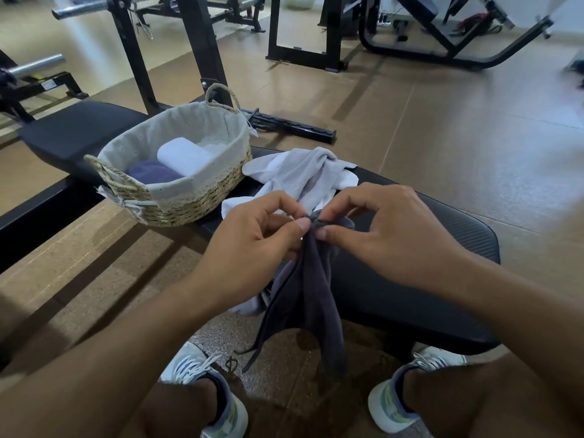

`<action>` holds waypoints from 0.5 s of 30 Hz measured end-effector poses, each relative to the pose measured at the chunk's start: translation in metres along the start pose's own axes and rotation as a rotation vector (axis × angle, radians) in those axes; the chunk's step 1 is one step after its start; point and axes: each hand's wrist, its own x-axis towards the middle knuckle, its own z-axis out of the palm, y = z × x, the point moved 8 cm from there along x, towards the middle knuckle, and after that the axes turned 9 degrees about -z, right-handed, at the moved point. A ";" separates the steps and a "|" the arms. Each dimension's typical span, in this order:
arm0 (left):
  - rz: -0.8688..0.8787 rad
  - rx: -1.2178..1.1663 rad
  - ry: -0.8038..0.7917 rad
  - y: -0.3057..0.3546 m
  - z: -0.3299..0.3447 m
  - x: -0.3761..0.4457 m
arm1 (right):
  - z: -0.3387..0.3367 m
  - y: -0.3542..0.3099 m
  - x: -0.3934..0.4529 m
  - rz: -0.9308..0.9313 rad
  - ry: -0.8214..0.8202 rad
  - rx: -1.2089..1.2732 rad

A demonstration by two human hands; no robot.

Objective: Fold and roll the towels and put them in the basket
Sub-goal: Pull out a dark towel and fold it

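Dark towel (311, 298) pinched at 1 corner
Its lower end blurs; left hand (252, 245) and right hand (388, 235) each grip its top edge.

floor (442, 128): brown tiles | black weight racks (202, 42) | padded bench (426, 267) | light: possibly daylight

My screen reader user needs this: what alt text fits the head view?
Both hands, left hand and right hand, pinch the top edge of a dark towel hanging over a black bench. Beyond lie crumpled white towels and a woven basket holding rolled towels.
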 end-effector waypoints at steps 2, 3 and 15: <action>0.038 0.059 0.026 0.001 -0.002 -0.002 | 0.001 0.000 0.001 -0.004 -0.013 -0.012; 0.057 0.084 0.034 0.002 -0.002 -0.003 | 0.001 0.000 0.001 -0.006 -0.017 -0.022; 0.099 0.094 0.021 0.002 -0.004 -0.001 | 0.007 -0.001 0.001 -0.026 -0.029 -0.034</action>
